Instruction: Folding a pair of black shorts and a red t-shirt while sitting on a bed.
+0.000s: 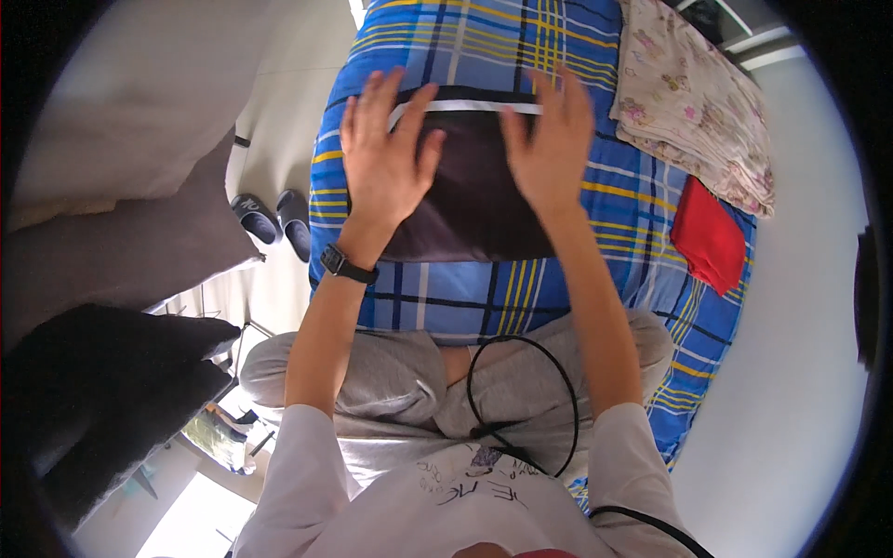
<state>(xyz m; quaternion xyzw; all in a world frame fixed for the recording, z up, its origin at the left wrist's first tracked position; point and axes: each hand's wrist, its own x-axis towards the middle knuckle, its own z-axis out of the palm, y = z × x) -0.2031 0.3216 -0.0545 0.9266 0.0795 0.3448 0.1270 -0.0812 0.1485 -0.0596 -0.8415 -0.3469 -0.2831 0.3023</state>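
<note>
A dark, nearly black piece of folded fabric (pixel 476 195) lies flat on the bed in front of my crossed legs. A white stripe and a black band run along its far edge. Over its left side is my left hand (pixel 389 156), fingers spread, a black watch (pixel 346 264) on that wrist. My right hand (pixel 553 139) is over the far right corner, its fingers apart and slightly blurred. Neither hand grips the fabric; whether the palms touch it I cannot tell.
Blue plaid bedding (pixel 446 293) lies under everything. At the right are a folded floral cloth (pixel 693 112) and a folded red cloth (pixel 710 236), beside a white wall (pixel 800 307). Dark slippers (pixel 256 219) stand on the floor at left. A black cable (pixel 575 409) loops over my lap.
</note>
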